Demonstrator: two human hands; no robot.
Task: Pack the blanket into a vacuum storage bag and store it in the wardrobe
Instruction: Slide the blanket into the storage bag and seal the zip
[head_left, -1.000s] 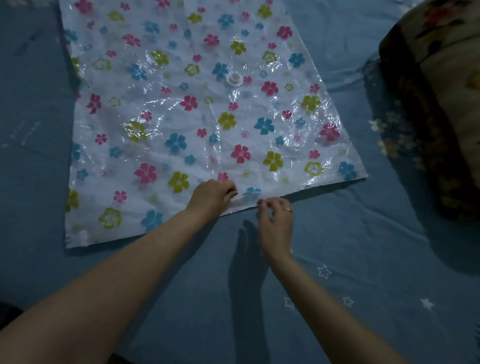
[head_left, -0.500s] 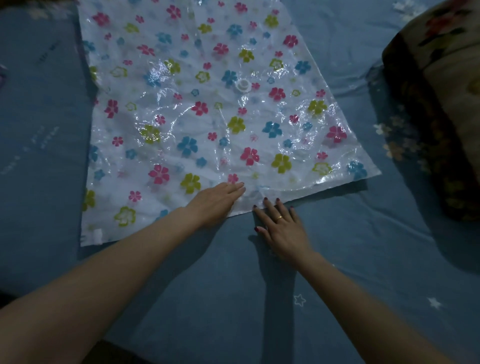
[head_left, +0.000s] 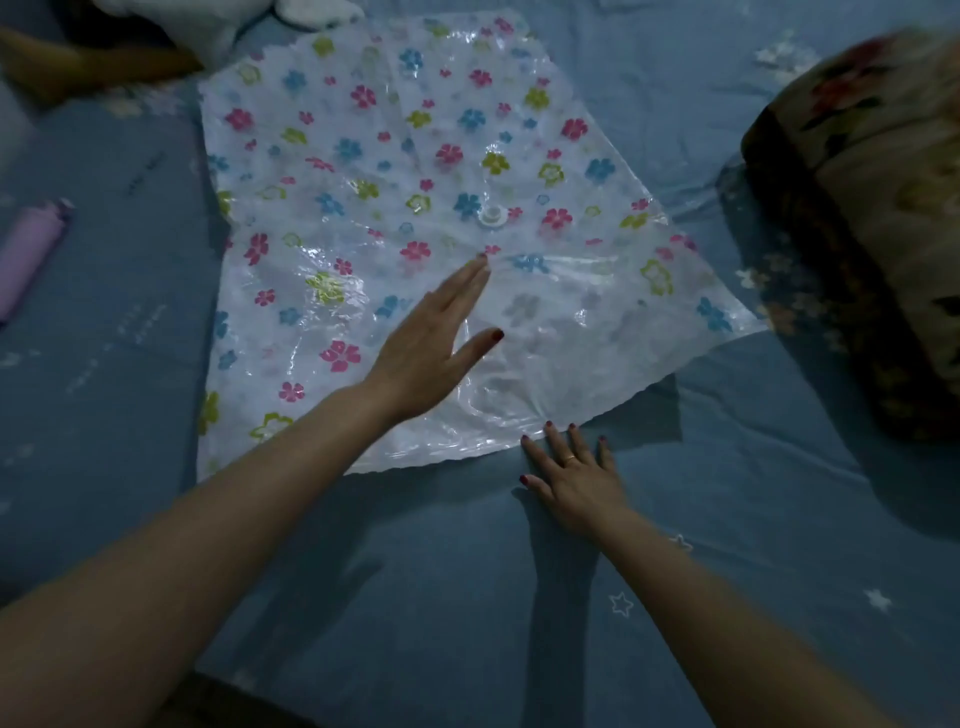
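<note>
Smoothing flowered vacuum bag (head_left: 415, 208) — lettering unreadable

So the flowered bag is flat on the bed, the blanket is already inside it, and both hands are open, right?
Not quite: the head view shows the blanket lying beside the bag, not inside. The bag is flat on the bed, and the left hand and right hand are open.

The folded blanket (head_left: 878, 218) bulks up along the bed's (head_left: 467, 597) right side, close to the vacuum bag's (head_left: 363, 218) right corner. A lilac roll (head_left: 26, 249) lies far left. Blue sheet between stays passable.
</note>
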